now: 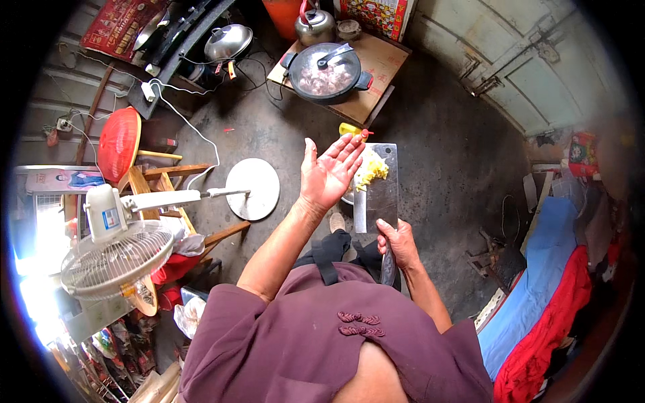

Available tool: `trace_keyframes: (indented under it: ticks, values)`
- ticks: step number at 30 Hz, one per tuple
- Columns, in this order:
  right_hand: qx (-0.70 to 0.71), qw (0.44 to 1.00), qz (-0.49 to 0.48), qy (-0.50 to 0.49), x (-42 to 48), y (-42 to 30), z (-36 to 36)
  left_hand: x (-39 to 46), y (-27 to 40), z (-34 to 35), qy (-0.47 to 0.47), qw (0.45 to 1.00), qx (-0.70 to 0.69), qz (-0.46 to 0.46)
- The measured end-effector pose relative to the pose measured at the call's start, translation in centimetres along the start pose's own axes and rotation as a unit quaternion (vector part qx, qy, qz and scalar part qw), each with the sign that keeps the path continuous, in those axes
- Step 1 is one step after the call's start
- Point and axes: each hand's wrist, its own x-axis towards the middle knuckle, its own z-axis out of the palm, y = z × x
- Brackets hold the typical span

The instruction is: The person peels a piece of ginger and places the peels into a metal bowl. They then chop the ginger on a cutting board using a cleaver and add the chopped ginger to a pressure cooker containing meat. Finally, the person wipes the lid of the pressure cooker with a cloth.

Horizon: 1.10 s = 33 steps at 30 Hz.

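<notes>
My right hand (pixel 398 243) grips the handle of a broad cleaver (pixel 381 206), its blade flat and pointing away from me. A small heap of chopped yellow-white pieces (pixel 372 170) lies on the upper part of the blade. My left hand (pixel 330 174) is just left of the blade, palm up, holding nothing, with the thumb spread out. Partly hidden under the blade's left edge is a bowl or basin (pixel 347 197). Beyond my left fingertips a yellow bottle (pixel 347 129) with a red cap shows in part.
A lidded electric pan (pixel 325 53) of meat pieces sits on a cardboard-topped table (pixel 385 65), with a kettle (pixel 316 30) behind. At left are a pedestal fan (pixel 118 257), its round base (pixel 262 189) and a white cord (pixel 201 136). Blue cloth (pixel 541 262) lies at right.
</notes>
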Motion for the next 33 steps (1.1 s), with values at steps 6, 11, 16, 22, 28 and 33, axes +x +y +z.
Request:
trace_keyframes:
  ticks: [6, 11, 16, 22, 28, 33]
  values:
    - [-0.027, 0.999, -0.004, -0.04, 5.6, -4.7, 1.3, 6.0, 1.8, 0.4, 0.062, 0.986, 0.134, 0.074]
    - [-0.029, 0.997, 0.024, -0.068, 10.8, -9.6, -0.2, 11.7, 2.0, 1.4, 0.067, 0.962, 0.224, 0.144]
    - [-0.002, 0.993, 0.059, -0.103, 14.6, -14.7, -2.1, 16.0, 3.0, 2.4, 0.107, 0.969, 0.143, 0.17]
    - [-0.053, 0.988, 0.059, -0.136, 18.6, -20.1, -3.2, 19.8, 3.9, 4.0, 0.084, 0.959, 0.114, 0.244]
    - [-0.019, 0.989, 0.065, -0.133, 21.3, -20.7, -0.9, 23.3, 5.0, 3.9, 0.068, 0.946, 0.136, 0.285]
    - [0.026, 0.992, 0.056, -0.109, 22.6, -20.2, 2.8, 24.5, 8.2, 3.7, 0.056, 0.938, 0.186, 0.287]
